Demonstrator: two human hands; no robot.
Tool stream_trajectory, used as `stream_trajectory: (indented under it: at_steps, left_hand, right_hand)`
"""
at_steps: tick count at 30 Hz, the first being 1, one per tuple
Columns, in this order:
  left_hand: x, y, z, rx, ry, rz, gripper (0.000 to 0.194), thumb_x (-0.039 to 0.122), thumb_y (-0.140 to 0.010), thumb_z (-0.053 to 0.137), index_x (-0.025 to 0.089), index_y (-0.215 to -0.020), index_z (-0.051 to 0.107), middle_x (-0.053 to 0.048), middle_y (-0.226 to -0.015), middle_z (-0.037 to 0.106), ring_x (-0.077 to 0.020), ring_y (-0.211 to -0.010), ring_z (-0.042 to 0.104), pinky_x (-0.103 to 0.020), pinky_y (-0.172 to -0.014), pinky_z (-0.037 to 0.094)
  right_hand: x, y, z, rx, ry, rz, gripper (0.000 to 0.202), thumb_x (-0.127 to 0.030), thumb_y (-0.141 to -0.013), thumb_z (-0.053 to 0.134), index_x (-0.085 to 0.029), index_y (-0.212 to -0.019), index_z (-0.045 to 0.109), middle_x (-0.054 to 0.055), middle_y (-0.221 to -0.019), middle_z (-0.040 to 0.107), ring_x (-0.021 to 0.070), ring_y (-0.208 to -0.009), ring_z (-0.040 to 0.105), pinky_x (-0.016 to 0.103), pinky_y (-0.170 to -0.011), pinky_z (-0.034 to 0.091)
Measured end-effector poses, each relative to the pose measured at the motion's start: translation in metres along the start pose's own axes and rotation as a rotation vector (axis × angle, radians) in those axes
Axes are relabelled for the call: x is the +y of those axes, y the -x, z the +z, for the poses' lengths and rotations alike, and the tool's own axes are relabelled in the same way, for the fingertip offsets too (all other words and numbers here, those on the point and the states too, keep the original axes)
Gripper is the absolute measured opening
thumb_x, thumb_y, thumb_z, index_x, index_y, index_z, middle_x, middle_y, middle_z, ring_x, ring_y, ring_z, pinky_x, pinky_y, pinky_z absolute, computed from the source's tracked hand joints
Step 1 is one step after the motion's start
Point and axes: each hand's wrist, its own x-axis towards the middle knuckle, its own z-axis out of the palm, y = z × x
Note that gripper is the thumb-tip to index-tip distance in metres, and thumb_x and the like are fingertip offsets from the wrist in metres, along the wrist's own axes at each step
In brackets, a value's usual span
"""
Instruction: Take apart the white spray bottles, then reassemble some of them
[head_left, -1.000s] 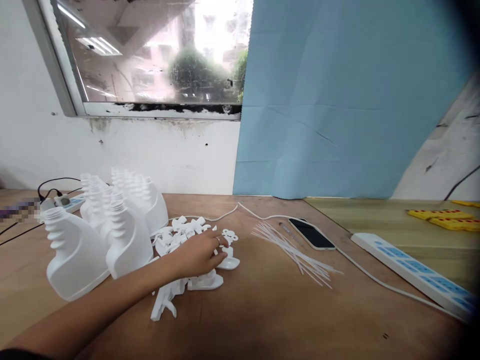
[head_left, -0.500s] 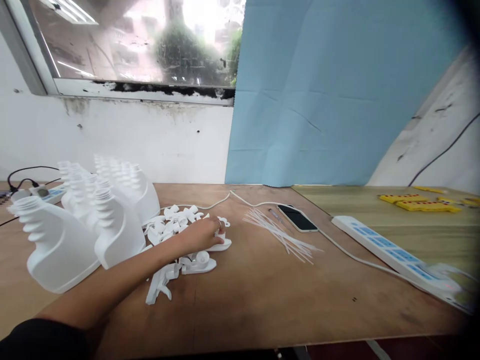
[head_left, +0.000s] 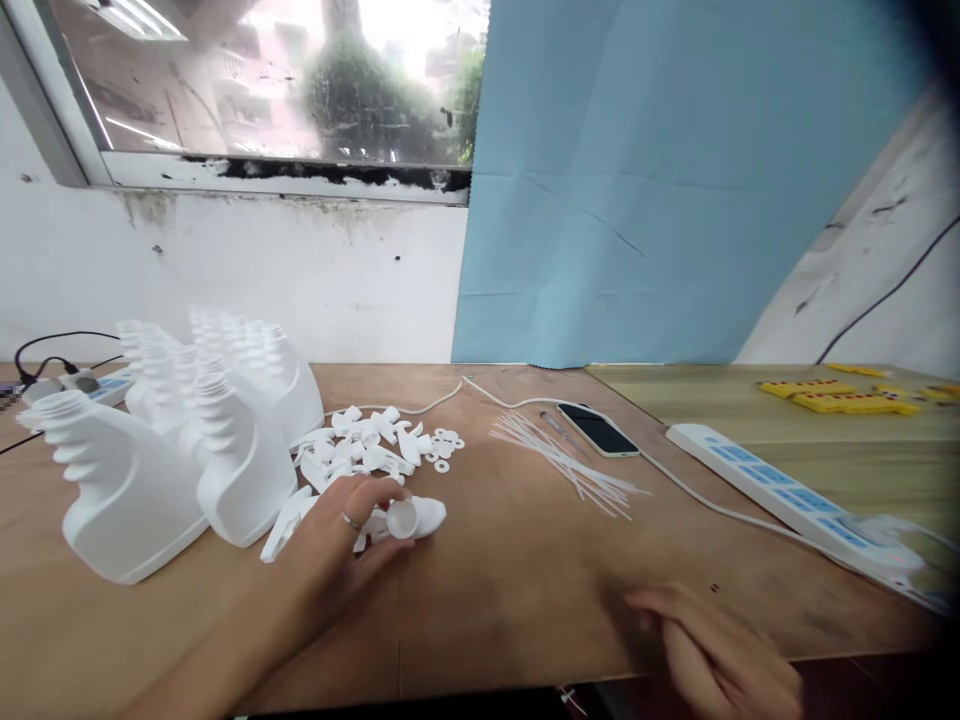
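I count two hands of mine: the left hand (head_left: pixel 337 545) near the tabletop's (head_left: pixel 510 560) front edge, the right hand (head_left: pixel 712 655) at that edge. White bottles (head_left: pixel 127 495) crowd the left end; I make out roughly ten, the back ones overlapping too much to be sure. One heap of white sprayer parts (head_left: pixel 360 455), too tangled to number. A few small washers (head_left: pixel 442 450). One bundle of thin white tubes (head_left: pixel 570 470). One phone (head_left: pixel 598 430). Two power strips: one (head_left: pixel 787 495) at the right, another (head_left: pixel 105 385) at the far left edge.
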Motion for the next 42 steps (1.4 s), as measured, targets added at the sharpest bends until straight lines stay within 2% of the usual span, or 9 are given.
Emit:
stream_trajectory:
  at_steps: [4,9,14,17,24,27,32,37,42]
  left_hand:
    - [0.007,0.013,0.003,-0.045,-0.036,0.057,0.032,0.020,-0.086,0.063,0.026,-0.113,0.047,-0.003,-0.104,0.062,-0.0203,-0.093,0.059,-0.033,-0.080,0.048]
    - [0.023,0.017,0.007,-0.137,-0.022,0.183,0.022,0.016,-0.089,0.056,0.021,-0.108,0.047,-0.004,-0.098,0.065,-0.0198,-0.087,0.060,-0.031,-0.073,0.049]
    - [0.031,0.023,0.022,-0.173,-0.010,0.318,0.020,0.010,-0.087,0.053,0.019,-0.104,0.047,-0.004,-0.089,0.066,-0.0193,-0.078,0.061,-0.032,-0.070,0.050]
    - [0.031,0.025,0.031,-0.185,-0.009,0.389,0.022,0.010,-0.087,0.049,0.017,-0.108,0.047,-0.004,-0.086,0.067,-0.0181,-0.074,0.062,-0.030,-0.067,0.050]
    - [0.032,0.023,0.032,-0.117,0.006,0.451,0.027,0.007,-0.085,0.050,0.014,-0.111,0.048,-0.007,-0.089,0.069,-0.0192,-0.076,0.064,-0.030,-0.066,0.052]
    - [0.032,0.022,0.030,-0.100,0.060,0.396,0.025,0.009,-0.086,0.053,0.015,-0.110,0.049,-0.007,-0.092,0.069,-0.0184,-0.080,0.064,-0.030,-0.070,0.053]
    - [0.022,0.030,0.040,-0.057,0.150,0.248,0.018,0.025,-0.089,0.060,0.019,-0.102,0.049,-0.006,-0.090,0.066,-0.0168,-0.077,0.062,-0.027,-0.067,0.052]
    - [0.016,0.033,0.036,-0.012,0.096,0.181,0.015,0.029,-0.091,0.058,0.021,-0.097,0.047,-0.003,-0.085,0.061,-0.0164,-0.074,0.060,-0.027,-0.064,0.051]
    - [0.008,0.024,0.024,-0.067,-0.097,0.077,0.032,0.026,-0.091,0.055,0.022,-0.121,0.044,-0.011,-0.118,0.059,-0.0256,-0.110,0.057,-0.043,-0.091,0.050]
  right_hand:
    - [-0.013,-0.063,0.035,-0.282,-0.162,-0.181,0.029,-0.003,-0.085,0.039,-0.019,-0.082,0.063,0.001,-0.065,0.063,0.0119,-0.057,0.061,0.022,-0.054,0.046]
    - [-0.010,-0.097,0.086,-0.603,-0.242,-0.244,0.029,-0.004,-0.084,0.038,-0.019,-0.083,0.063,0.003,-0.076,0.067,0.0142,-0.068,0.063,0.025,-0.064,0.047]
    - [-0.004,-0.109,0.124,-0.635,-0.355,-0.221,0.030,-0.004,-0.084,0.039,-0.018,-0.094,0.063,0.006,-0.092,0.069,0.0165,-0.084,0.064,0.028,-0.077,0.048]
    - [-0.014,-0.112,0.135,-0.651,-0.416,-0.154,0.023,-0.012,-0.087,0.046,-0.018,-0.104,0.061,0.005,-0.093,0.066,0.0141,-0.073,0.060,0.026,-0.068,0.047]
    - [-0.036,-0.106,0.141,-0.610,-0.647,-0.041,0.020,-0.026,-0.090,0.049,-0.017,-0.105,0.057,0.003,-0.083,0.054,0.0119,-0.068,0.049,0.024,-0.061,0.042]
    - [-0.036,-0.101,0.131,-0.606,-0.760,-0.222,0.024,-0.037,-0.088,0.050,-0.017,-0.097,0.059,0.001,-0.076,0.051,0.0119,-0.064,0.046,0.025,-0.061,0.040]
    - [-0.041,-0.093,0.121,-0.827,-0.799,-0.410,0.044,-0.046,-0.078,0.063,-0.015,-0.108,0.056,0.003,-0.081,0.062,0.0125,-0.067,0.054,0.023,-0.060,0.041]
    - [-0.039,-0.095,0.118,-0.863,-0.702,-0.291,0.030,-0.036,-0.077,0.063,-0.017,-0.100,0.061,0.001,-0.077,0.065,0.0110,-0.062,0.055,0.021,-0.057,0.042]
    - [-0.007,-0.113,0.111,-0.708,-0.690,-0.033,0.029,-0.033,-0.079,0.063,-0.016,-0.102,0.060,0.004,-0.084,0.064,0.0132,-0.068,0.055,0.022,-0.059,0.043]
